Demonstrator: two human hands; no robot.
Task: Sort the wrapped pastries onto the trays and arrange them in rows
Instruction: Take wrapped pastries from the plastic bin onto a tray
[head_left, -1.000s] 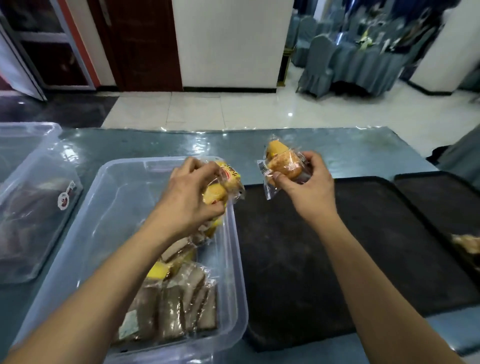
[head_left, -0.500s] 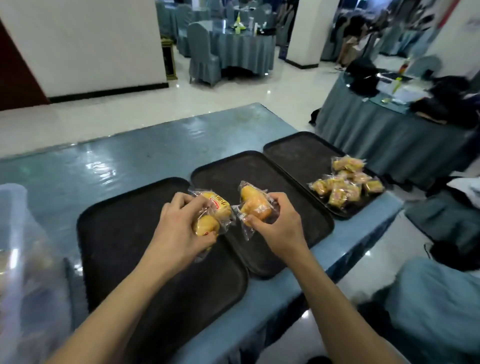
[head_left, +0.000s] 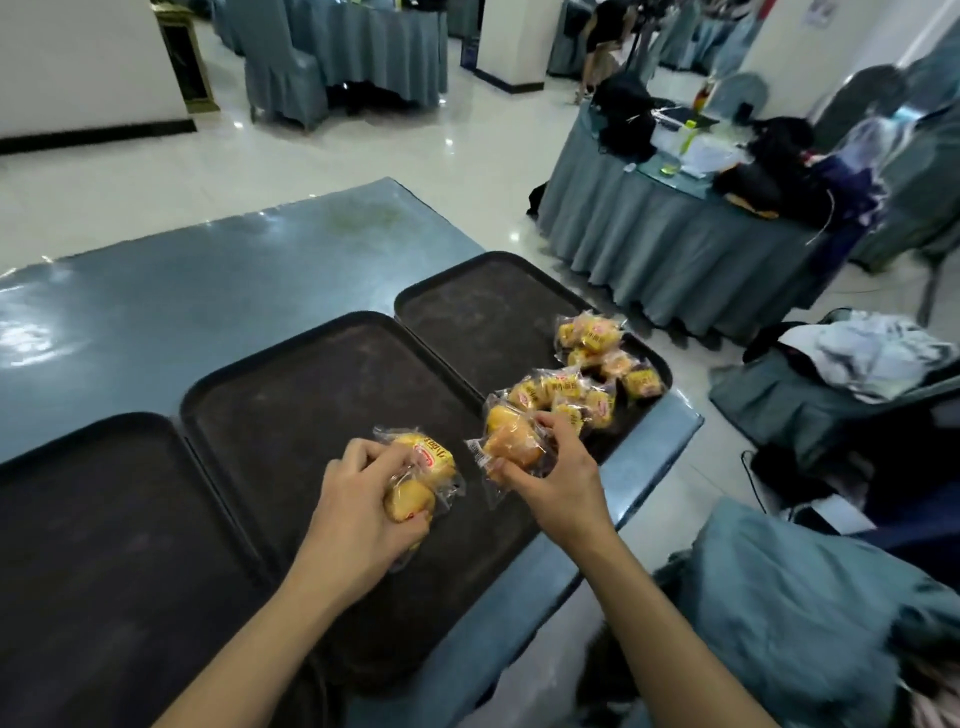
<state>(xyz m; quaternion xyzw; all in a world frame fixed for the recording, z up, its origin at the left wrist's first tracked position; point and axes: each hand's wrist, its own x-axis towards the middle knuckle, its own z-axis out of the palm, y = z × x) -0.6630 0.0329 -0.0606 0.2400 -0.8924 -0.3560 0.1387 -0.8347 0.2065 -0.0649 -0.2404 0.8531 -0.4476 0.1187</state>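
Three dark trays lie side by side on the blue table: a left tray (head_left: 104, 519), a middle tray (head_left: 322, 384) and a right tray (head_left: 483, 306). Several wrapped yellow pastries (head_left: 587, 374) sit in a loose cluster at the near end of the right tray. My left hand (head_left: 358, 519) grips wrapped yellow pastries (head_left: 426, 462) over the middle tray. My right hand (head_left: 556, 478) pinches one wrapped yellow pastry (head_left: 509, 436) above the gap between the middle and right trays, close to the cluster.
The blue table (head_left: 182, 280) ends at an edge (head_left: 644, 457) just right of the trays. Beyond it stand a round skirted table (head_left: 675, 244) with bags and bottles, and covered chairs (head_left: 810, 623) close at the lower right.
My view has swung right, away from the clear bin, to the three trays. Both hands have carried their pastries rightward and now hover nearer the cluster on the right tray.
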